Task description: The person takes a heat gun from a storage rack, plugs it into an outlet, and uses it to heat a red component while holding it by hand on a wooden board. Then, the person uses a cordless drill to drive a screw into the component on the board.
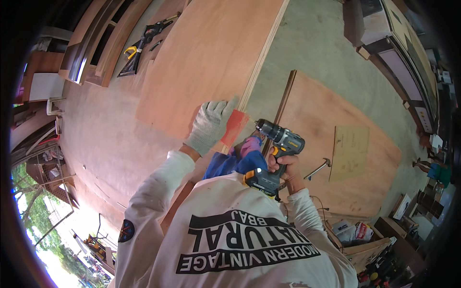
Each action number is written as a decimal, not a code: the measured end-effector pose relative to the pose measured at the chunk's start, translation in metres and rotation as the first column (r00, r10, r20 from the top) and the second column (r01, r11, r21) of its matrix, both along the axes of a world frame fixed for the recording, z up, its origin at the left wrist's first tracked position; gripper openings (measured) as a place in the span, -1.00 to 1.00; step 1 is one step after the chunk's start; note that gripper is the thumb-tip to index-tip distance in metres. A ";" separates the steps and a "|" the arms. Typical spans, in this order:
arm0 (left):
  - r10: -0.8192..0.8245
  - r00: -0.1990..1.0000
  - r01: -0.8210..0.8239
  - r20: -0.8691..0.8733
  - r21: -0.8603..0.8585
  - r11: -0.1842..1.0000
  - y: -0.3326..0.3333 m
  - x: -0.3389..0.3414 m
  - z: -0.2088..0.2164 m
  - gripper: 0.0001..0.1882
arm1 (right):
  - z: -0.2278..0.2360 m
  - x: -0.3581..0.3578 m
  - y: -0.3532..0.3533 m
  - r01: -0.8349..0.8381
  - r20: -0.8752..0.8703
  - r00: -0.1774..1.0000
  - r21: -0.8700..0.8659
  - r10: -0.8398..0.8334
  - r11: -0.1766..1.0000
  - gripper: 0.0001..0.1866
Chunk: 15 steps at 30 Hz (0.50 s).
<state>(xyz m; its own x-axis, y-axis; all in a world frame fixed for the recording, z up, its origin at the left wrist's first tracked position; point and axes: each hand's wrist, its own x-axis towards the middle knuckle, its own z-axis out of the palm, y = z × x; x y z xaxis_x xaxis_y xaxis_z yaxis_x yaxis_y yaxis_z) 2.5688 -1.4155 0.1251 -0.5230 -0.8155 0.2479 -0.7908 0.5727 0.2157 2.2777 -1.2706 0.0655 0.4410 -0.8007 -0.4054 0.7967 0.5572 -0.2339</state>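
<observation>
My right hand (282, 168), bare, grips the handle of a black and grey cordless drill (286, 140) with yellow accents. The drill lies level, its chuck turned left and its bit close to a red flat piece (235, 127). Whether the bit touches it, I cannot tell. My left hand (210, 124), in a grey knit glove, rests with its fingers stretched out on the corner of a large plywood panel (206, 57), beside the red piece. That piece sits at the panel's near right corner, partly hidden by my glove.
To the right, another wooden panel (312, 115) lies with a flat cardboard piece (349, 152) and a hammer (318, 169) on it. A black and yellow tool (137, 50) lies beyond the left panel. A box of supplies (353, 232) stands at lower right. Wooden frames (103, 43) are at upper left.
</observation>
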 end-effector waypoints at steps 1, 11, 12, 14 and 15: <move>-0.004 1.000 0.004 0.001 0.003 1.000 0.000 0.002 0.000 -0.39 | 0.000 -0.002 0.002 -0.040 -0.022 0.999 0.027 0.040 0.999 -0.52; -0.074 0.997 0.075 -0.037 0.033 0.997 -0.009 0.019 -0.008 -0.59 | 0.000 0.001 0.016 0.010 -0.015 1.000 0.005 -0.010 1.000 -0.49; -0.066 0.996 0.068 -0.057 0.037 0.997 -0.009 0.017 -0.003 -0.57 | 0.003 -0.001 0.015 0.007 -0.021 1.000 0.008 -0.007 1.000 -0.49; -0.138 0.989 0.139 -0.049 0.025 0.990 -0.013 0.021 0.008 -0.55 | 0.010 -0.002 0.012 -0.038 -0.073 0.996 0.056 0.042 0.998 -0.48; -0.208 0.978 0.209 -0.031 0.012 0.978 -0.014 0.024 0.014 -0.53 | 0.011 -0.001 0.013 -0.047 -0.077 0.996 0.061 0.051 0.997 -0.48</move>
<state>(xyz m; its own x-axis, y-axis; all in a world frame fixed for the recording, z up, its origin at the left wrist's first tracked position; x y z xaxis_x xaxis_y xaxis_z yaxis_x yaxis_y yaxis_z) 2.5929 -1.4291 0.1394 -0.6744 -0.6933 0.2538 -0.6477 0.7206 0.2473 2.2768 -1.2577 0.0763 0.4440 -0.7524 -0.4865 0.7487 0.6099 -0.2599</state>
